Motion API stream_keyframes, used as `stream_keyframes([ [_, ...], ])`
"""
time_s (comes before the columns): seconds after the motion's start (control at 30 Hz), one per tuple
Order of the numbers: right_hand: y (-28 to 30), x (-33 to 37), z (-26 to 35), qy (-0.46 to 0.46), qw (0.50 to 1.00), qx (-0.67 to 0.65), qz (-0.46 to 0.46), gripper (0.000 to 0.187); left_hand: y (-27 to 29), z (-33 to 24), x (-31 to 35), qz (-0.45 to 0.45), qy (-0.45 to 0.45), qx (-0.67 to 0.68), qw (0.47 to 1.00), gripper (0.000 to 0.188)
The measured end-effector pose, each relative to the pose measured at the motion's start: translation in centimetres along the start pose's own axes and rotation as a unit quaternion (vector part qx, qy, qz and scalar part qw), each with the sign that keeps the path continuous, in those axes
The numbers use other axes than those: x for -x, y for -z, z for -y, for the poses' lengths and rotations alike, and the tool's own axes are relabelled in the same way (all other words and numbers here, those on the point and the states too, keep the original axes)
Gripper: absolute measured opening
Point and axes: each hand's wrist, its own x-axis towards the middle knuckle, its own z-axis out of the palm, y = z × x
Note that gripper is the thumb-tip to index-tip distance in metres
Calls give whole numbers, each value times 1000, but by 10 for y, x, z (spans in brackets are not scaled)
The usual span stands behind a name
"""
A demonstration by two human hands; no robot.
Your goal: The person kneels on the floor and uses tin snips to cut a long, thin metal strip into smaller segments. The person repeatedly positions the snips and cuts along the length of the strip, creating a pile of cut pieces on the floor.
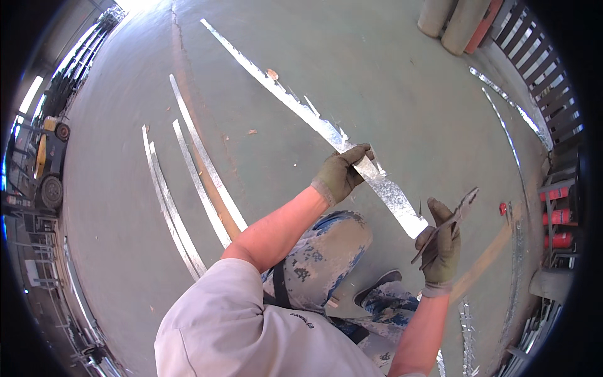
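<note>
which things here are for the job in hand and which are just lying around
In use:
- jagged metal strip, in the left hand
- hand tool, in the right hand

Lying or standing about:
- long floor strips at left, possibly related
- brown leaf
- forklift
- red cylinders

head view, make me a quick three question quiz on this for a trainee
1. True or false: the left hand grips a shiny metal strip.
2. What does the right hand hold? A) a paintbrush B) a dark tool C) a cup
3. Fill in the blank: the yellow vehicle stands near the picture's ____ edge.
Key: 1 true; 2 B; 3 left
</note>
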Motion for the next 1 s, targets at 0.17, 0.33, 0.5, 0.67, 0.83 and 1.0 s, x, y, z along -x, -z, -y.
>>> stream_keyframes([
  [0.17, -70, 56, 26, 31, 990, 131, -40, 63, -29, -17, 53, -16, -19, 15, 1000, 23],
  [0.33, -95, 95, 45, 105, 982, 149, -39, 59, -48, -17, 101, -14, -27, 20, 999, 26],
  [0.5, -95, 127, 61, 120, 979, 166, -6, 45, -60, -16, 141, -14, -16, 32, 999, 26],
  [0.67, -107, 147, 64, 108, 981, 160, -16, 38, -60, -17, 159, 3, -19, 31, 999, 25],
  [0.83, -127, 149, 56, 180, 970, 164, -29, 32, -47, -13, 160, 91, -15, 157, 983, 34],
  [1.0, -148, 142, 47, 207, 956, 206, -32, 28, -11, -12, 164, 196, -5, 288, 938, 45],
])
